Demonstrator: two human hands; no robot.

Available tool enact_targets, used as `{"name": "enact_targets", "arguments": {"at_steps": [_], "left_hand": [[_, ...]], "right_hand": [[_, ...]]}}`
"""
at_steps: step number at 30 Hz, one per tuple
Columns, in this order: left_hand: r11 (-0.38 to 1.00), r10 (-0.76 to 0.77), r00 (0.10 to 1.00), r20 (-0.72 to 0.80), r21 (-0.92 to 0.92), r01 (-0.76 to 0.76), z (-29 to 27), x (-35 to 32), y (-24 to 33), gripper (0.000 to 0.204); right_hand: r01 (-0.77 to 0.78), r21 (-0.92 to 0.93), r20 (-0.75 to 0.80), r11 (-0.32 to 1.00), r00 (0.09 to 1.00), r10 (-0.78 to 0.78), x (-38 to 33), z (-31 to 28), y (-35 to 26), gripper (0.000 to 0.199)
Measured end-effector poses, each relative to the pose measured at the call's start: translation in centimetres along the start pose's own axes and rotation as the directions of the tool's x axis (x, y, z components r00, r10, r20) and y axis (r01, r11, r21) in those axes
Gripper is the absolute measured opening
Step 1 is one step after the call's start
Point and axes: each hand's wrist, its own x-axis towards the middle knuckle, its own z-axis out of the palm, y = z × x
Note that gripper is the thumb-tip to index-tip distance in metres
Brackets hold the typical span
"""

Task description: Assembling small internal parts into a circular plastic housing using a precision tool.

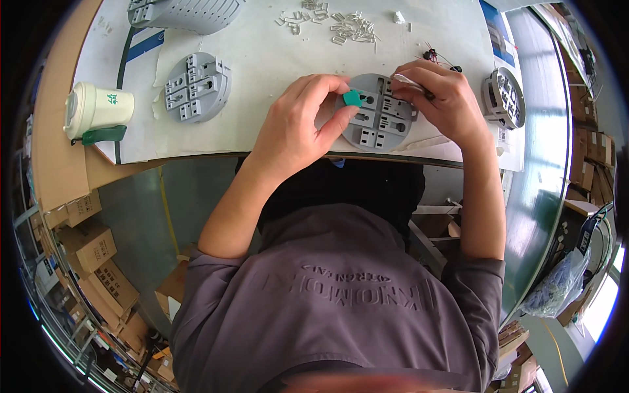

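Between the thumb and index finger of my left hand (298,121) is a small flat green piece (352,99). It is over the left part of a round grey plastic base (377,139) with raised blocks and slots, lying near the table's front edge. My right hand (449,98) is at the base's right side, its fingers closed. A slim white object with a dark end (411,83) shows among those fingers; its kind is unclear. The right fingers partly cover the base's far right edge.
A second grey base (196,88) and a stack of them (190,14) lie left. Clear plastic pieces (350,28) are scattered at the back. Small black parts with red wires (432,55), another round base (503,98) and a lidded cup (105,108) are on the table.
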Motion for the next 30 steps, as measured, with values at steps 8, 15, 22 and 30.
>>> {"name": "enact_targets", "arguments": {"at_steps": [8, 15, 22, 30], "left_hand": [[0.999, -0.013, 0.999, 0.038, -0.033, 0.014, -0.1, 0.2, -0.5, 0.034], [0.995, 0.1, 0.986, -0.13, 0.011, -0.1, -0.3, 1.0, 0.9, 0.032], [0.987, 0.084, 0.971, 0.224, 0.112, -0.112, -1.0, 6.1, 3.1, 0.025], [0.978, 0.007, 0.91, 0.414, 0.187, -0.092, 0.0, 7.9, 3.6, 0.021]], "right_hand": [[-0.004, -0.02, 0.012, 1.0, 1.0, 0.004, -0.7, -0.2, -0.3, 0.022], [-0.346, -0.005, -0.384, 0.938, 0.867, 0.318, -4.7, 1.7, -6.6, 0.031], [-0.347, -0.23, -0.311, 0.909, 0.911, 0.27, -6.4, 4.0, -7.2, 0.039], [-0.396, -0.078, -0.333, 0.915, 0.875, 0.351, -6.3, 3.2, -6.9, 0.033]]}}
